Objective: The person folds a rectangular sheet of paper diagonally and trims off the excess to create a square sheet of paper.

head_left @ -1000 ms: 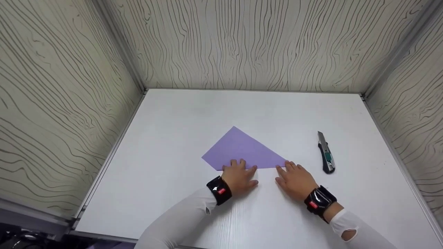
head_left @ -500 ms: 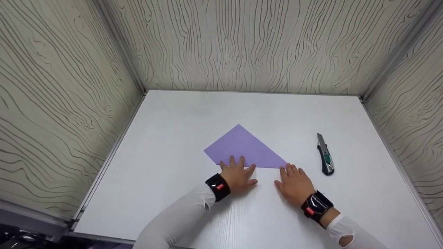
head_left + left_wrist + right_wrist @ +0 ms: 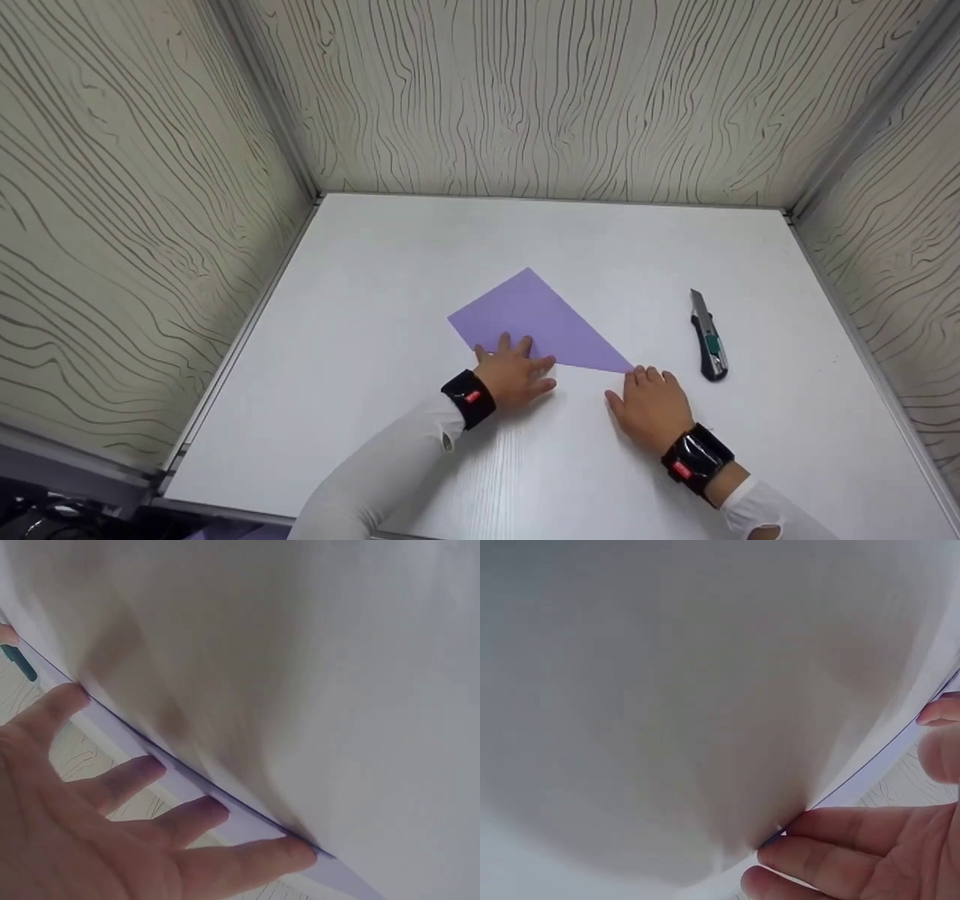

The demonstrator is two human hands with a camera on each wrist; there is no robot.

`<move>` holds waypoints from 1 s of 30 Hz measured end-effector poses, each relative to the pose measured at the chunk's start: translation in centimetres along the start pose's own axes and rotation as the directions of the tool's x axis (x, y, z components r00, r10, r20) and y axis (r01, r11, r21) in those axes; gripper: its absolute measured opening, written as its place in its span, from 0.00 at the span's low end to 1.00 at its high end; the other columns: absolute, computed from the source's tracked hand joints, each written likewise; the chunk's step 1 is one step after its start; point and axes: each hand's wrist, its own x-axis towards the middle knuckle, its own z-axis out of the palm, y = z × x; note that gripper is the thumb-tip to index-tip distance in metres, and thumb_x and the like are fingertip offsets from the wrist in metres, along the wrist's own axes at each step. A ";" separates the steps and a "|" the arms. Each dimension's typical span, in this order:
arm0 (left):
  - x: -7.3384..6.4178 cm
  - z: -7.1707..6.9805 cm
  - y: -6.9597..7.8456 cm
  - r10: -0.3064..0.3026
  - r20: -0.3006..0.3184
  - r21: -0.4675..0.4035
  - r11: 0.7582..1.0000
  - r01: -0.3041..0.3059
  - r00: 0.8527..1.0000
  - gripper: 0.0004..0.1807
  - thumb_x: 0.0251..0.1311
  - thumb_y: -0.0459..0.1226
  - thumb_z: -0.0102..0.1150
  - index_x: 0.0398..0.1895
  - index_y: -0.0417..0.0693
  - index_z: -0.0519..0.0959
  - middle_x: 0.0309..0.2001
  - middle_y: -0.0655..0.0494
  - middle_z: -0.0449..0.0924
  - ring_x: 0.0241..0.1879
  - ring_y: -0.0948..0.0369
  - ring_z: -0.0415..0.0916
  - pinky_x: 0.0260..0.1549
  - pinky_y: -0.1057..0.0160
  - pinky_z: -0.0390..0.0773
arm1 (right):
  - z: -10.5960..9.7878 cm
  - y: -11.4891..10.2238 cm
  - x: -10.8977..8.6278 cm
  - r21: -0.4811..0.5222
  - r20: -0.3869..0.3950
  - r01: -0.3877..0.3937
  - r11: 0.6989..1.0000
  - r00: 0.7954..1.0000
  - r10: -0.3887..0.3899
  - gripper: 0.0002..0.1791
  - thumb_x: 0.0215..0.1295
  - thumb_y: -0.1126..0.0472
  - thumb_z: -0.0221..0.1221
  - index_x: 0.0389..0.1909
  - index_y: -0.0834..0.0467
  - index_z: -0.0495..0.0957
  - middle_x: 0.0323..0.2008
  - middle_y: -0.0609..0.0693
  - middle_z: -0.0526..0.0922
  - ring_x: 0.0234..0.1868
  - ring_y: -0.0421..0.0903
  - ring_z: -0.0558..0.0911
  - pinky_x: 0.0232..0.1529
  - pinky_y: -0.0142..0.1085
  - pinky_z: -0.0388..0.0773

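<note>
A folded sheet of purple paper (image 3: pixel 540 319) lies flat on the white table, its long near edge slanting down toward the right. On the near left part of it, my left hand (image 3: pixel 514 377) rests with spread fingers, the fingertips on the paper. The left wrist view shows those fingers (image 3: pixel 195 821) straight along the paper's edge. At the sharp right corner, my right hand (image 3: pixel 651 405) touches the paper with its fingertips, fingers extended together and thumb apart. In the right wrist view, the fingers (image 3: pixel 840 859) lie right at the paper's tip.
A utility knife (image 3: pixel 709 337) with its blade out lies right of the paper, beyond my right hand. Wood-grain panels (image 3: pixel 555 97) wall the white table (image 3: pixel 375 255) at the back and sides.
The purple paper has turned clockwise, its top corner shifting right and its left corner moving up. My right hand has moved slightly right and nearer with the paper's tip; my left hand stays on it.
</note>
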 end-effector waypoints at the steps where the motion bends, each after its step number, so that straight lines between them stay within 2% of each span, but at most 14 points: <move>1: 0.0 -0.1 -0.1 0.000 0.006 -0.005 1.000 0.000 1.000 0.32 0.79 0.69 0.40 0.82 0.81 0.67 0.85 0.51 0.60 0.85 0.34 0.53 0.69 0.15 0.61 | -0.1 0.1 -0.1 -0.004 0.002 0.007 1.000 1.000 -0.007 0.30 0.78 0.48 0.64 0.51 0.77 0.83 0.48 0.71 0.89 0.54 0.67 0.86 0.59 0.63 0.83; 9: 0.7 -0.1 -1.3 0.025 0.014 -0.094 0.995 -0.024 1.000 0.30 0.80 0.67 0.40 0.81 0.82 0.69 0.87 0.52 0.58 0.86 0.34 0.48 0.71 0.13 0.52 | -0.5 0.0 -0.5 -0.026 0.021 0.042 0.999 0.999 -0.041 0.29 0.77 0.47 0.64 0.48 0.75 0.84 0.46 0.69 0.90 0.57 0.68 0.86 0.62 0.65 0.81; 14: 1.4 -0.4 -1.9 0.012 -0.016 -0.165 0.986 -0.015 1.000 0.32 0.79 0.67 0.43 0.82 0.77 0.69 0.85 0.48 0.60 0.86 0.35 0.49 0.74 0.16 0.51 | -0.5 -0.5 -1.4 -0.052 0.064 0.064 0.997 0.996 -0.060 0.33 0.76 0.46 0.65 0.53 0.77 0.82 0.50 0.71 0.89 0.58 0.68 0.86 0.62 0.65 0.82; 17: 1.8 -0.9 -2.1 0.003 -0.028 -0.159 0.987 -0.007 1.000 0.32 0.79 0.67 0.44 0.81 0.76 0.71 0.84 0.48 0.62 0.86 0.36 0.50 0.75 0.17 0.52 | -1.0 -1.0 -1.6 -0.051 0.086 0.072 0.996 0.994 -0.068 0.34 0.75 0.45 0.65 0.54 0.77 0.81 0.51 0.71 0.88 0.58 0.68 0.86 0.61 0.65 0.82; 20: 2.4 -1.2 -2.2 -0.005 -0.034 -0.131 0.991 0.000 0.999 0.31 0.80 0.66 0.43 0.80 0.74 0.72 0.84 0.48 0.62 0.85 0.37 0.52 0.75 0.18 0.54 | -1.6 -1.8 -1.7 -0.059 0.086 0.097 0.994 0.992 -0.092 0.32 0.74 0.45 0.66 0.48 0.76 0.83 0.45 0.70 0.90 0.53 0.67 0.87 0.59 0.63 0.84; 25: 3.2 -0.9 -2.1 -0.066 -0.076 -0.131 0.990 0.056 0.995 0.34 0.82 0.61 0.43 0.85 0.63 0.66 0.84 0.42 0.60 0.84 0.33 0.54 0.76 0.23 0.60 | -2.2 -3.4 -2.4 -0.094 0.060 0.171 0.981 0.984 -0.166 0.31 0.72 0.44 0.68 0.25 0.70 0.81 0.25 0.63 0.86 0.34 0.61 0.87 0.44 0.54 0.86; 27: 3.6 -0.5 -2.1 -0.089 -0.104 -0.107 0.991 0.078 0.991 0.36 0.81 0.61 0.46 0.85 0.58 0.65 0.84 0.41 0.61 0.83 0.34 0.57 0.75 0.25 0.64 | -2.4 -4.1 -2.8 -0.103 0.055 0.202 0.974 0.979 -0.197 0.32 0.71 0.44 0.67 0.20 0.69 0.79 0.21 0.61 0.84 0.29 0.59 0.85 0.40 0.52 0.85; 30: 4.0 0.1 -2.1 -0.096 -0.151 -0.028 0.995 0.093 0.984 0.36 0.79 0.60 0.53 0.81 0.54 0.70 0.79 0.41 0.67 0.78 0.37 0.64 0.71 0.29 0.71 | -2.5 -4.7 -3.4 -0.101 0.058 0.226 0.969 0.974 -0.221 0.33 0.72 0.43 0.67 0.18 0.67 0.78 0.18 0.59 0.82 0.26 0.57 0.83 0.37 0.51 0.84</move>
